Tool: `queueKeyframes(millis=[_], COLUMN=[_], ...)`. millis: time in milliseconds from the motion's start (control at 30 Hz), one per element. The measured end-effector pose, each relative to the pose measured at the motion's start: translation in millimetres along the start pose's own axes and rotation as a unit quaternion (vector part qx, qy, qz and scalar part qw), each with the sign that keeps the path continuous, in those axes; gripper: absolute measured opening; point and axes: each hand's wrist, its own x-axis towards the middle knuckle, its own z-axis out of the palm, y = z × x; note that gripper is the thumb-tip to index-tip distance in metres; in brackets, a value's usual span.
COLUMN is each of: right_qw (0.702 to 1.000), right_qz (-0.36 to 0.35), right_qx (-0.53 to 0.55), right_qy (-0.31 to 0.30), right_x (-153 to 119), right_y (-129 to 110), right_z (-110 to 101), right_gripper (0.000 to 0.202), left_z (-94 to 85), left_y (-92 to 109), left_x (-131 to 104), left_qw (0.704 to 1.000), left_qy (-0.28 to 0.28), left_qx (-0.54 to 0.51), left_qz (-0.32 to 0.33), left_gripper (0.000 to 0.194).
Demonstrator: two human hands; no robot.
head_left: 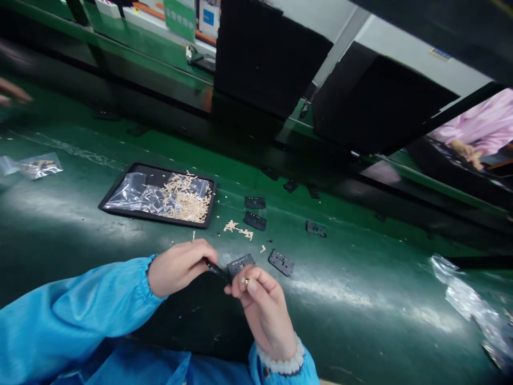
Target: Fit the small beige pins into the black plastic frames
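My left hand [182,266] is closed around the end of a thin black plastic plate [217,270], which tilts down toward my other hand. Between thumb and forefinger, my right hand [262,299] pinches a tiny brass-coloured metal piece [246,281]. Just behind my fingers lies a black plate with slots [241,262], partly hidden. To its right rests another black plate [281,262] with small holes. A little pile of cream-coloured small strips [237,230] lies beyond my hands, and a single L-shaped strip [263,248] sits apart from it.
A black tray [156,216] holds clear bags and many cream strips. More black plates [255,220] lie farther back. Plastic bags [42,166] rest at left, and crumpled clear film [465,297] at right. A person in pink [476,133] works across the bench; another hand [14,91] shows at left.
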Motion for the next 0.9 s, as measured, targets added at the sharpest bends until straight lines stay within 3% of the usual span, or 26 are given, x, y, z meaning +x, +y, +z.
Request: queueKeyframes(millis=[67,100,167,267,300,367,467,667,900], right_qw=[0.998,0.997,0.997,0.999,0.999,1.0,0.996,0.985,0.977], right_qz=[-0.001,-0.007,-0.011,0.015,0.023,0.025,0.008,0.012,-0.01], right_qx=[0.055,0.071,0.079,0.05,0.032,-0.014,-0.088,-0.166,-0.209], right_qy=[-0.013,-0.014,-0.014,-0.012,-0.012,-0.004,0.023,0.035,0.041], right_x=[-1,-1,4,13,16,20,23,24,25], right_y=[-4,-4,-3,6,10,17,25,25,27], right_z=[7,11,19,28,29,30,29,34,37], right_gripper=[0.017,0.018,0.021,0.024,0.026,0.028,0.029,0.025,0.021], left_z=[2.9,6.9,17.5,29.5,30.5,28.5,22.1,20.5,19.2], left_y=[0,1,2,8,10,14,17,20,21], left_x=[6,8,14,22,24,29,34,33,32], left_qw=[0.985,0.961,0.868,0.717,0.684,0.648,0.643,0.684,0.701], left_qy=[0.019,0.032,0.099,0.127,0.131,0.145,0.164,0.176,0.178], left_qx=[-0.169,-0.273,-0.483,-0.663,-0.693,-0.724,-0.724,-0.684,-0.665], left_qz=[-0.021,-0.03,-0.067,-0.175,-0.186,-0.188,-0.188,-0.183,-0.183], left_gripper=[0.006,0.009,0.018,0.022,0.023,0.024,0.024,0.024,0.025])
